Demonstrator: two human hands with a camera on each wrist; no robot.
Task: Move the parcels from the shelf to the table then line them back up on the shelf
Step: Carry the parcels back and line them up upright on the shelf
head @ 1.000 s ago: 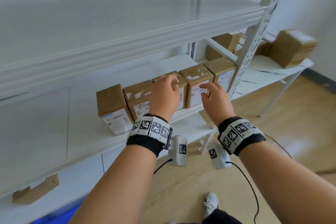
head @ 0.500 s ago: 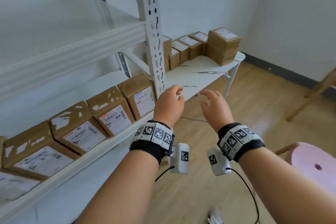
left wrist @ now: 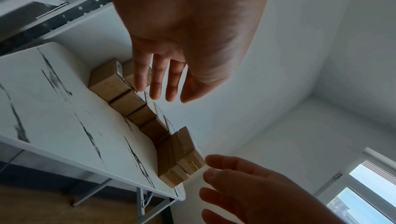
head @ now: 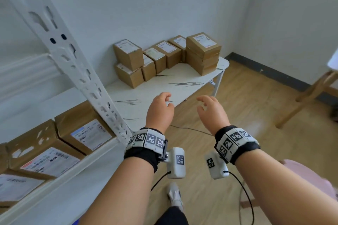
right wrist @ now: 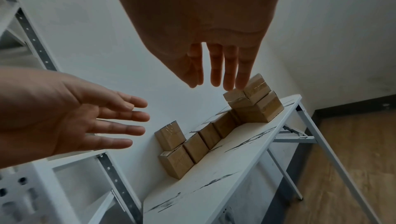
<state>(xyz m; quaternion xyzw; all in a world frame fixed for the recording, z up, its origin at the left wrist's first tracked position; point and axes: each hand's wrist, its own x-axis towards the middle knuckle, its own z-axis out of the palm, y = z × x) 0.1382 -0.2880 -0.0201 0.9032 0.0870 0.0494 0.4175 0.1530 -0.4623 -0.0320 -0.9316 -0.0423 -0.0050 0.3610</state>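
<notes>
I observe both hands raised in the air over the near end of the table [head: 192, 78], neither touching anything. The left hand [head: 159, 110] has its fingers loosely spread and slightly bent, holding nothing; the left wrist view confirms the fingers [left wrist: 157, 82] extended with gaps between them. The right hand [head: 211, 113] is likewise empty, fingers relaxed and parted, thumb apart from the rest. I record a group of parcels on the table [head: 165, 58] set along its far edge against the wall: a row of brown cartons, with one carton stacked on another at the end of the table nearest the shelf [head: 60, 168], and a taller stack [head: 203, 52] at the table's far end. The hands are well apart from these. Further parcels on the shelf [head: 86, 131] stand in a line along its front edge, just beside the table's near end, labels facing outward. The white slotted upright [head: 76, 71] of the shelf stands between the shelved row and the table. A pink stool [head: 309, 179] sits on the wooden floor, well apart from the table.
</notes>
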